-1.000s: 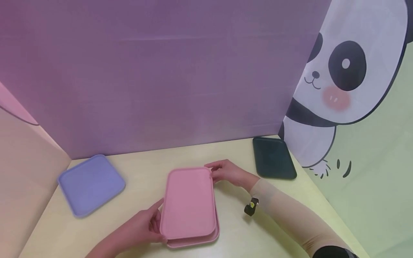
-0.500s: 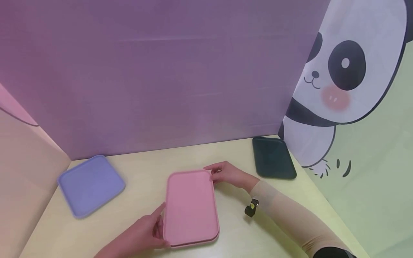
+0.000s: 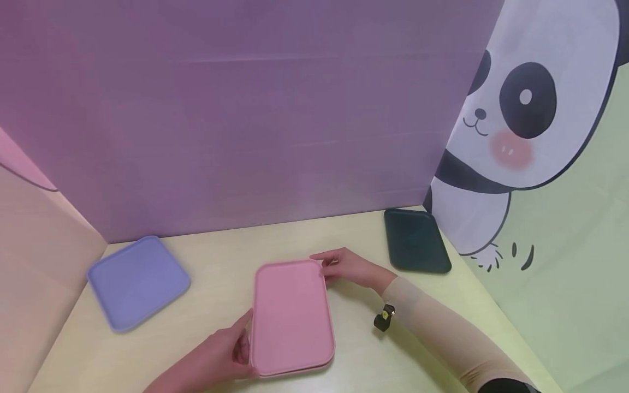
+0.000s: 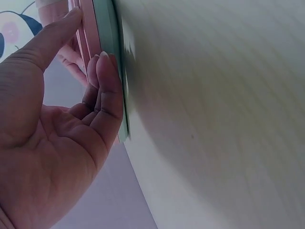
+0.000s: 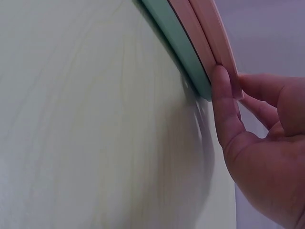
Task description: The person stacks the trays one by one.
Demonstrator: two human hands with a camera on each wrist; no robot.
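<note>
Head view: two bare hands are holding a tray stack (image 3: 292,316) at the lower centre of the frame, its long sides running nearly upright in the picture. The left hand (image 3: 221,352) is gripping the lower-left corner, its thumb reaching the corner and its fingers meeting the left edge. The right hand (image 3: 350,267) is pinching the upper-right corner between thumb and fingers. A lavender tray (image 3: 139,284) is lying at the lower left, and a dark green tray (image 3: 416,240) is lying right of centre; both are resting on the pale table (image 3: 216,262), well apart from the stack. A black device (image 3: 384,317) is hanging beside the beige sleeve (image 3: 437,322) at the lower right. Behind, a purple backdrop (image 3: 245,120) is filling the upper frame, and a printed panda (image 3: 580,109) is occupying the upper right.

Wrist views: a light green tray (image 4: 108,28) is lying nearest the table, with a lower pink tray (image 5: 192,28) and an upper pink tray (image 5: 212,28) sitting above it. Bent left fingers are covering part of the green side.
</note>
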